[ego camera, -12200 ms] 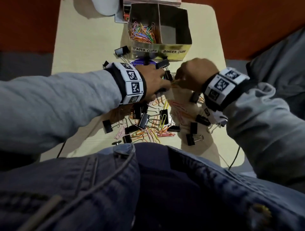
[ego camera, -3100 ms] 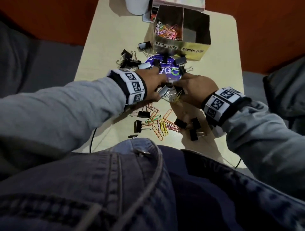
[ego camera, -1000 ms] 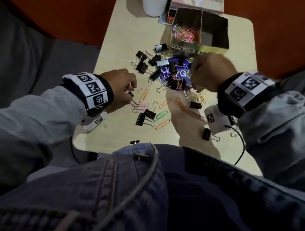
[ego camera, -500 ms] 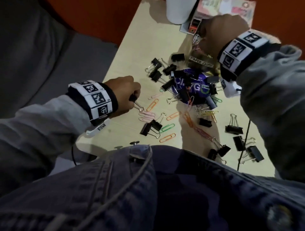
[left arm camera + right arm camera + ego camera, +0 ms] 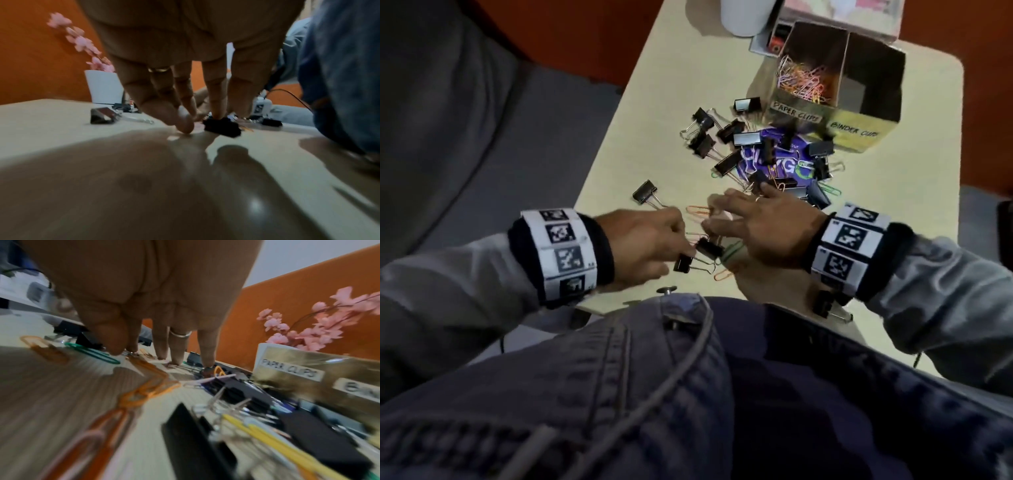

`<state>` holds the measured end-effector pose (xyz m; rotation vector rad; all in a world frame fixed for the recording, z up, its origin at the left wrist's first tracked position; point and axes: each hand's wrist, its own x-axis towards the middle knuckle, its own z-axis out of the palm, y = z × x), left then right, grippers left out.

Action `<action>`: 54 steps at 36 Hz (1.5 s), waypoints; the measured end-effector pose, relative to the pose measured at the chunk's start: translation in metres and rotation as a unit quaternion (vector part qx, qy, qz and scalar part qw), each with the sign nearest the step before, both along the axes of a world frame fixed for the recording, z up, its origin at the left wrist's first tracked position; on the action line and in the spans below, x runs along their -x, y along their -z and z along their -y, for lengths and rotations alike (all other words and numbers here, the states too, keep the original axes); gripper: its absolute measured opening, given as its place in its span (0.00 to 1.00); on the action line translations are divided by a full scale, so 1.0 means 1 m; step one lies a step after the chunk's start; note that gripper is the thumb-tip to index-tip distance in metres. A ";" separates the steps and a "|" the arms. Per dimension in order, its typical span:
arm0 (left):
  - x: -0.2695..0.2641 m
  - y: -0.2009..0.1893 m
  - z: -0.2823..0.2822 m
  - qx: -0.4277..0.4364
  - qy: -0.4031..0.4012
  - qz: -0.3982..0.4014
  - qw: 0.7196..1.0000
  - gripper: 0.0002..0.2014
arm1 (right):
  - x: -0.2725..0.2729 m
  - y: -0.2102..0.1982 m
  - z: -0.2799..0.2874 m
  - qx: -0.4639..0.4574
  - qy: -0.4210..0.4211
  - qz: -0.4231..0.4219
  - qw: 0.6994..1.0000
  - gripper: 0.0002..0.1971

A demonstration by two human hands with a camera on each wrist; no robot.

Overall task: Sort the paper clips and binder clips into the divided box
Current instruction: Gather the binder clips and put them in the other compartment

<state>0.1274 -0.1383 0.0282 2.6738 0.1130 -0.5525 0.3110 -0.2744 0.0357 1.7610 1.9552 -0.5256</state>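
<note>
While straight-fingered, left hand on clip

- A pale beige table with rounded corners carries everything.
- A divided box stands at its far side, labelled "PAPER CLIPS" and "BINDER CLIPS".
- A purple printed disc lies flat before the box.
- Black binder clips lie scattered on and around the disc.
- Coloured paper clips lie loose on the near part.
- A white pot stands at the far edge.
</note>
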 end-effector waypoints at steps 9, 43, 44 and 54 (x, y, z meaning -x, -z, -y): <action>0.015 0.011 0.007 -0.029 0.072 0.074 0.994 0.27 | 0.020 0.015 0.007 -0.008 0.004 -0.026 1.000 0.33; 0.018 0.035 0.004 -0.067 0.297 0.211 0.929 0.22 | 0.006 0.009 -0.013 -0.086 0.145 -0.010 0.986 0.31; 0.022 0.035 0.003 -0.059 0.299 0.213 0.928 0.20 | 0.007 0.007 -0.012 -0.091 0.137 -0.012 0.986 0.32; 0.027 0.035 -0.012 -0.074 0.304 0.223 0.923 0.19 | 0.030 0.002 0.003 -0.016 0.001 -0.020 1.000 0.28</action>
